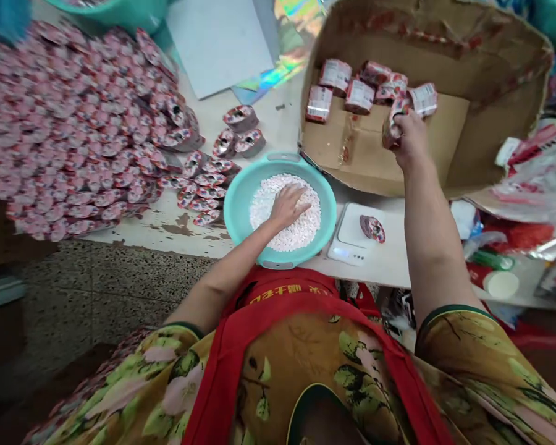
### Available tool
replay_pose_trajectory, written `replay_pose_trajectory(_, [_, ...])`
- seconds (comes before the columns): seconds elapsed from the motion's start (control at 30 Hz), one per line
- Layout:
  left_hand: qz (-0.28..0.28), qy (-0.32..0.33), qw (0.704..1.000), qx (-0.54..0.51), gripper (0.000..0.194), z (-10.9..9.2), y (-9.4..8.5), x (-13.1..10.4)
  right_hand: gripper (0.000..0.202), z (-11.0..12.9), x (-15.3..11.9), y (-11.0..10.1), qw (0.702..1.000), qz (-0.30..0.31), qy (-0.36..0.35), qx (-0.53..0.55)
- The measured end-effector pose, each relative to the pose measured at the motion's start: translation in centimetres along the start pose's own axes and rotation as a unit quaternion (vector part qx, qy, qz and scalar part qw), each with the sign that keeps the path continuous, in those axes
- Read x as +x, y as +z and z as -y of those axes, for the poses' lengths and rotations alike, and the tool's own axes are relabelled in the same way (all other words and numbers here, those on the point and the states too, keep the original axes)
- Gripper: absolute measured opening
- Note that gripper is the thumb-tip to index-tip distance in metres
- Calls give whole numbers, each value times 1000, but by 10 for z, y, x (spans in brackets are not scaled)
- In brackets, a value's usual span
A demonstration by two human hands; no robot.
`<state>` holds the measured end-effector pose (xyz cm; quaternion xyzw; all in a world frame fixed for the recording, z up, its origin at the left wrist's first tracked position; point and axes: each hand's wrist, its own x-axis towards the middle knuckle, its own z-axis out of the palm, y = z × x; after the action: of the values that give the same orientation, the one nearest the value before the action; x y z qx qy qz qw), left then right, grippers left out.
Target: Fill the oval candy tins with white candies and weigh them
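Note:
My left hand (288, 207) rests with its fingers spread on small white pellets (269, 222), which fill the bottom of a turquoise basin (234, 213). Over the cardboard box (451, 139), my right hand (410, 136) is closed around a red-and-pink printed packet (390, 131). Several similar packets (360, 96) lie inside the box near its left side, some with white label panels facing up. To the right of the basin, a single small packet (373, 228) is on or beside the plate of a white digital scale (349, 238); I cannot tell which.
A large mass of pink packets (74, 123) covers the table's left side. Several loose packets (208, 179) with dark openings stand beside the basin. White sheets (220, 46) lie behind them, near another turquoise basin (139, 15). Plastic bags (537, 179) crowd the right side.

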<state>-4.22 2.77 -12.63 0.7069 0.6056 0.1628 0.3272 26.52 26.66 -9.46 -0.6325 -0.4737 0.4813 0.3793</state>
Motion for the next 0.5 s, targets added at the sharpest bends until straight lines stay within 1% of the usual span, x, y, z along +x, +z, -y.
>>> replay_pose_trajectory(0.03, [8,15,1000,6,55,-8,16,6,29,10,-22,-13,995,-7,44,84])
replay_pose_trajectory(0.07, [21,25,999,15,56,-16,30,5,34,20,-48,-25,987,-8,72,141])
replay_pose_trajectory(0.1, [38,32,998,26,55,-22,39,0,41,30,-75,-36,979,6,90,184])
replay_pose_trajectory(0.13, [60,38,997,40,52,-26,44,-9,48,40,-104,-44,971,24,105,213])
replay_pose_trajectory(0.17, [86,44,994,56,49,-29,46,-20,53,47,-131,-51,966,33,114,228])
replay_pose_trajectory(0.2, [114,52,989,74,47,-29,44,-31,56,53,-157,-56,962,37,121,240])
replay_pose_trajectory(0.27, [174,67,977,105,43,-24,32,-52,55,55,-200,-59,955,33,127,266])
replay_pose_trajectory(0.33, [231,60,963,124,41,-16,16,-67,53,49,-230,-54,948,28,131,287])
replay_pose_trajectory(0.4, [269,9,955,124,39,-7,1,-76,54,42,-249,-43,947,30,140,289])
replay_pose_trajectory(0.47, [278,-74,954,90,34,1,-12,-80,57,36,-262,-28,952,32,146,267])
replay_pose_trajectory(0.5, [278,-118,952,52,31,4,-17,-79,60,35,-267,-20,956,31,148,249])
